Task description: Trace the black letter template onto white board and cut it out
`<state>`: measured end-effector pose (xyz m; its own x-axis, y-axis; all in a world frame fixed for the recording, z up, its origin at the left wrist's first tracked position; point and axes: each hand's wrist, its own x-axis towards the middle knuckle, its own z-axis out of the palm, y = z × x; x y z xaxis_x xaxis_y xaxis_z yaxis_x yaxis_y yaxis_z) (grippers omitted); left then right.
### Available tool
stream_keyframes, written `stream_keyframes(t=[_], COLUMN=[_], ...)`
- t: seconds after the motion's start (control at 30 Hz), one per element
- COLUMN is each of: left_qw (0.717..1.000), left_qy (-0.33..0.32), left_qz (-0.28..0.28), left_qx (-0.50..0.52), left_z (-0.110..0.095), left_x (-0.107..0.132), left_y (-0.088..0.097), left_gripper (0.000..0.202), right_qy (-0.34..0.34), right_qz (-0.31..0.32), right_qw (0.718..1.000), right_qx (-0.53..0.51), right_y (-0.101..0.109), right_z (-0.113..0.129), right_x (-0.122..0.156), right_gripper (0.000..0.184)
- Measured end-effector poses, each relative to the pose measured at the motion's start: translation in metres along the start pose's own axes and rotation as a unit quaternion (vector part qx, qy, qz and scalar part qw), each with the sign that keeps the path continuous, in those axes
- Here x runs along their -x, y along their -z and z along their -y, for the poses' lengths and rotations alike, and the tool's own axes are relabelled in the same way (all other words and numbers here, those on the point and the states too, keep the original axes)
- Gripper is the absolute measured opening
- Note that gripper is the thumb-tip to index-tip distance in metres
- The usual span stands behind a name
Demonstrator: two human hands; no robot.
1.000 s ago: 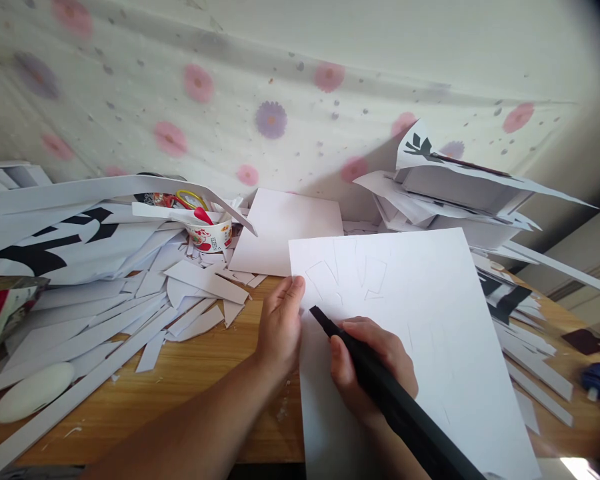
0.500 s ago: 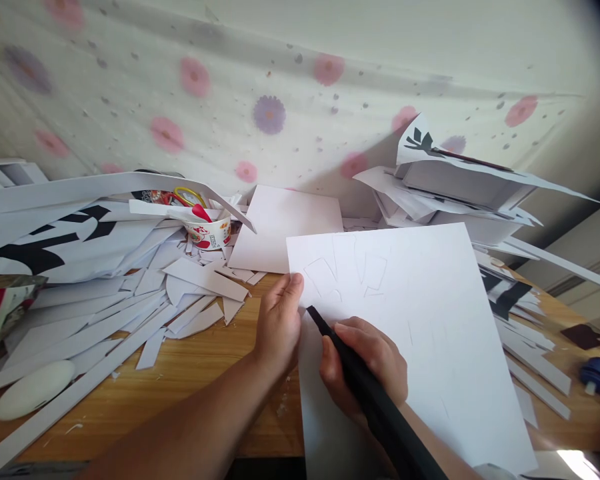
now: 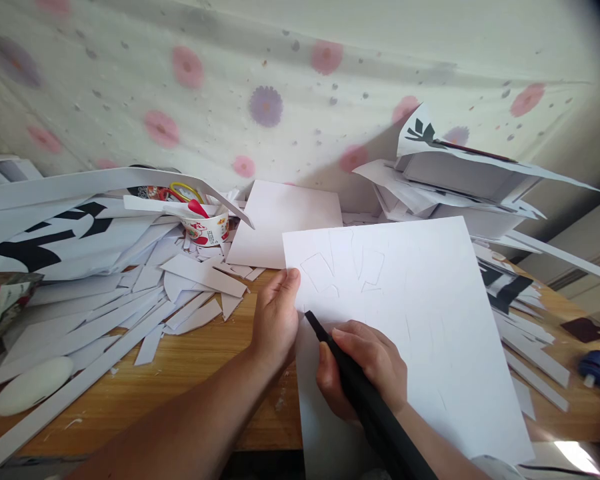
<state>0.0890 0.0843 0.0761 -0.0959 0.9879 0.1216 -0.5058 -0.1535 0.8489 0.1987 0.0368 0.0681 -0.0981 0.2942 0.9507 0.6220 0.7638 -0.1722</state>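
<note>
A large white board (image 3: pixel 450 373) lies under my hands, its near part reaching past the table's front edge. Faint angular outlines show on its upper left. My left hand (image 3: pixel 277 317) grips the board's left edge, with the thumb on top and the other fingers mostly hidden. In my right hand (image 3: pixel 367 367) is a thick, black, pen-shaped tool (image 3: pixel 360 393), slanting up to the left. Its narrow tip is at the board's surface near the left edge, just below my left thumb; I cannot make out the very point.
White strips and offcuts (image 3: pixel 105 320) heap up on the left of the wooden table (image 3: pixel 205 387). Behind them stands a paper cup (image 3: pixel 206 228) with yellow-handled scissors (image 3: pixel 184 191). Stacked white sheets (image 3: pixel 460 173) rise at back right. A blue object (image 3: pixel 599 368) sits far right.
The tool's tip has shifted slightly down and left along the board's left edge. My left hand keeps its hold. The whole view has moved a little.
</note>
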Motion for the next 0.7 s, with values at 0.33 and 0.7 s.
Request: stream_keyframes(t=[0.33,0.7], left_qw=[1.000,1.000], left_qy=[0.000,0.014], left_qz=[-0.003,-0.004], left_qx=[-0.022,-0.018], left_z=[-0.0007,-0.0005], left_x=[-0.0008,-0.0008], left_y=[-0.0003,0.0006], left_gripper=[0.026,0.027], right_qy=[0.022,0.031], right_qz=[-0.024,-0.005], right_qw=[0.999,0.998], right_qx=[-0.024,-0.045], right_y=[-0.0020,0.0005], right_z=[0.0004,-0.0009], right_x=[0.0012,-0.0001], right_gripper=[0.026,0.027])
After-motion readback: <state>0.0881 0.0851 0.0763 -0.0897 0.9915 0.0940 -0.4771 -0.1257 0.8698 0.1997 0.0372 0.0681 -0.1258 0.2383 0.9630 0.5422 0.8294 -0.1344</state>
